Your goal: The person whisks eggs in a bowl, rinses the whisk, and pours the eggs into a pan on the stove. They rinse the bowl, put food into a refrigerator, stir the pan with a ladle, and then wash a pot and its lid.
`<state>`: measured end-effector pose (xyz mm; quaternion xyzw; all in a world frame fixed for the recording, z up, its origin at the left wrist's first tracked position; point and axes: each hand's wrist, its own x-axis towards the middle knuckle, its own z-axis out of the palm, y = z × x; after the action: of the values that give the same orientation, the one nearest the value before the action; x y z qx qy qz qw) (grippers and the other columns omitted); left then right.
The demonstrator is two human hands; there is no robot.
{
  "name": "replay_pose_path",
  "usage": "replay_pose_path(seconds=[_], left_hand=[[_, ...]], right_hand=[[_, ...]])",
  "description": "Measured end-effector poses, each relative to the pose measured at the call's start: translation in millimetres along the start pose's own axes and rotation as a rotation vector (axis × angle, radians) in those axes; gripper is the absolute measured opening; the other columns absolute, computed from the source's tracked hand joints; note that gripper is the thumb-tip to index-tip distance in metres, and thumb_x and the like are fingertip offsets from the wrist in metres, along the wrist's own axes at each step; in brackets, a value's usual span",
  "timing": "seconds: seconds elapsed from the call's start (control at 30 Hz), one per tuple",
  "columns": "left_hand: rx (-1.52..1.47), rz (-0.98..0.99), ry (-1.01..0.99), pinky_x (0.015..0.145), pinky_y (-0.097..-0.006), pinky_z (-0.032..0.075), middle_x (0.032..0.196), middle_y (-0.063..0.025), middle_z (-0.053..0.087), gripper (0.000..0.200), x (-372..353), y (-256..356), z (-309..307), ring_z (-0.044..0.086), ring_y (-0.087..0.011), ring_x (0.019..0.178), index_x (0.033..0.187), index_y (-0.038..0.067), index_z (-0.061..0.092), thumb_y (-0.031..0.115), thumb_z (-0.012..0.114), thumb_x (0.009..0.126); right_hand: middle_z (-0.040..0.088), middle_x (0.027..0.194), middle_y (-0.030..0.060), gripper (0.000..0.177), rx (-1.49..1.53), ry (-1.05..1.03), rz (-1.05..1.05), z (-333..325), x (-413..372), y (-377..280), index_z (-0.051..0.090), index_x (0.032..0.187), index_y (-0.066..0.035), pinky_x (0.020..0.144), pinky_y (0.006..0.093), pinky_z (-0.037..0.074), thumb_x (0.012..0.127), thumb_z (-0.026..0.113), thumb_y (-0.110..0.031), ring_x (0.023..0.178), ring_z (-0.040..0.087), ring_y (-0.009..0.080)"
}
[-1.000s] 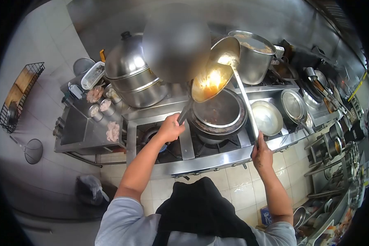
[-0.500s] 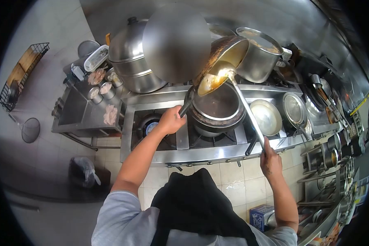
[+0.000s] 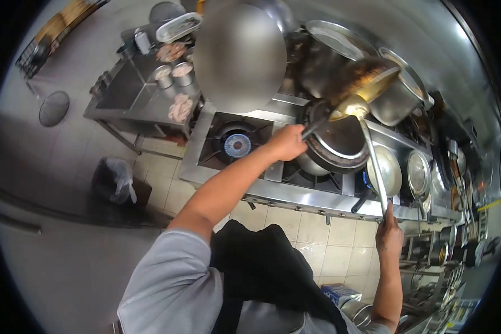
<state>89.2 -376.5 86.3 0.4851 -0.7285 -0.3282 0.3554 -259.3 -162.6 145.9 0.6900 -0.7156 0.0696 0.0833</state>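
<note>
My left hand (image 3: 286,142) is wrapped round the dark handle of a wok (image 3: 367,80), which is held tilted above a dark round pot (image 3: 339,158) on the stove. In my right hand (image 3: 389,236) is the long handle of a metal ladle (image 3: 353,107); its bowl sits at the wok's lower edge. Yellowish light shines on the wok's inside. Whether anything is flowing into the pot is too blurred to tell. Right of the pot rests a pale pan (image 3: 387,171) with a black handle.
A blue flame burns on the left burner (image 3: 237,145). Large steel pots (image 3: 395,103) line the stove's back. At left, a steel side table (image 3: 114,114) holds raw meat (image 3: 180,107) and small containers. A strainer (image 3: 418,172) lies at right. A grey blur covers the upper middle.
The view has turned, so the stove appears further right and tilted. The wok remains over the pot, tipped, with the ladle at its edge. The left burner's flame is more exposed.
</note>
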Motion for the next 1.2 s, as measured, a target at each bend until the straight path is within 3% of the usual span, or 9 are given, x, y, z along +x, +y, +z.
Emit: replay_pose_path(seconds=[0.17, 0.33, 0.4, 0.47, 0.53, 0.77, 0.9, 1.0, 1.2], left_hand=[[0.002, -0.018, 0.007, 0.069, -0.0414, 0.049, 0.076, -0.0157, 0.064, 0.022, -2.3, 8.5, -16.8, 0.064, -0.0336, 0.077, 0.085, 0.000, 0.057, 0.015, 0.064, 0.071], [-0.345, -0.081, -0.118, 0.048, -0.0378, 0.048, 0.059, -0.0139, 0.057, 0.019, 1.3, -3.9, -30.1, 0.058, -0.0247, 0.045, 0.082, -0.003, 0.052, 0.012, 0.063, 0.077], [-0.447, -0.087, -0.116, 0.042, -0.0366, 0.045, 0.056, -0.0125, 0.055, 0.019, 4.8, -8.8, -28.3, 0.055, -0.0220, 0.040, 0.081, -0.003, 0.050, 0.011, 0.062, 0.079], [-0.541, -0.160, -0.151, 0.034, -0.0353, 0.041, 0.055, -0.0102, 0.054, 0.019, 3.7, 6.2, -34.0, 0.053, -0.0189, 0.038, 0.081, -0.003, 0.047, 0.010, 0.061, 0.082], [-0.728, -0.171, -0.147, 0.034, -0.0355, 0.041, 0.055, -0.0099, 0.054, 0.018, 5.2, 14.0, -31.1, 0.052, -0.0178, 0.037, 0.080, -0.003, 0.048, 0.009, 0.061, 0.080], [-1.011, -0.070, -0.273, 0.035, -0.0313, 0.042, 0.051, -0.0060, 0.050, 0.017, 0.4, 27.1, -29.4, 0.050, -0.0161, 0.037, 0.062, 0.004, 0.047, 0.006, 0.056, 0.077], [-1.162, -0.057, -0.375, 0.037, -0.0304, 0.044, 0.047, -0.0085, 0.053, 0.020, -32.4, 36.8, -63.6, 0.055, -0.0174, 0.038, 0.058, 0.003, 0.053, 0.010, 0.058, 0.077], [-1.190, -0.049, -0.253, 0.032, -0.0332, 0.041, 0.048, -0.0083, 0.050, 0.012, -55.4, 47.1, -91.8, 0.052, -0.0169, 0.035, 0.082, 0.001, 0.046, 0.008, 0.056, 0.084], [-1.250, 0.057, -0.143, 0.033, -0.0304, 0.040, 0.051, -0.0054, 0.047, 0.014, -105.1, 37.9, -201.6, 0.048, -0.0154, 0.033, 0.093, 0.003, 0.040, 0.001, 0.050, 0.084]], right_hand=[[0.065, 0.085, 0.0184, 0.060, -0.291, -0.023, 0.093, -11.0, -25.2, -13.3, 0.036, 0.143, -0.020, 0.054, 0.0472, 0.051, 0.086, 0.052, -0.009, 0.062, 0.064, 0.0367], [0.065, 0.091, 0.0216, 0.055, -0.154, -0.097, 0.367, -11.0, -34.7, -84.3, 0.040, 0.140, -0.017, 0.065, 0.0494, 0.050, 0.087, 0.050, -0.011, 0.075, 0.064, 0.0406], [0.067, 0.094, 0.0218, 0.055, 0.257, 0.094, 0.324, 4.5, -35.1, -120.9, 0.046, 0.138, -0.013, 0.071, 0.0426, 0.051, 0.084, 0.049, 0.000, 0.078, 0.065, 0.0389], [0.067, 0.080, 0.0069, 0.045, 0.716, 0.372, 0.095, 76.3, -29.7, -115.2, 0.051, 0.130, -0.001, 0.061, 0.0338, 0.050, 0.086, 0.055, -0.005, 0.070, 0.063, 0.0186], [0.048, 0.057, -0.0016, 0.040, 1.161, 0.094, 0.437, 33.5, -23.2, -192.3, 0.053, 0.124, -0.003, 0.036, 0.0217, 0.033, 0.085, 0.058, -0.009, 0.040, 0.040, 0.0047], [0.036, 0.057, -0.0037, 0.043, 2.455, -0.074, 0.489, 16.0, -7.7, -253.7, 0.041, 0.137, -0.010, 0.031, 0.0224, 0.033, 0.094, 0.049, -0.010, 0.037, 0.033, 0.0045], [0.034, 0.054, -0.0049, 0.042, 2.603, -0.142, 0.357, 15.1, -26.6, -250.6, 0.034, 0.141, -0.011, 0.027, 0.0248, 0.029, 0.098, 0.035, -0.010, 0.032, 0.031, 0.0061], [0.036, 0.057, -0.0012, 0.047, 2.489, -0.093, 0.435, -8.6, -30.2, -260.4, 0.026, 0.144, -0.008, 0.027, 0.0266, 0.039, 0.097, 0.035, -0.010, 0.033, 0.036, 0.0080], [0.043, 0.060, 0.0064, 0.058, 2.416, -0.323, -0.009, -57.7, 22.3, -333.5, 0.014, 0.146, -0.005, 0.029, 0.0314, 0.044, 0.095, 0.041, -0.007, 0.035, 0.046, 0.0144]])
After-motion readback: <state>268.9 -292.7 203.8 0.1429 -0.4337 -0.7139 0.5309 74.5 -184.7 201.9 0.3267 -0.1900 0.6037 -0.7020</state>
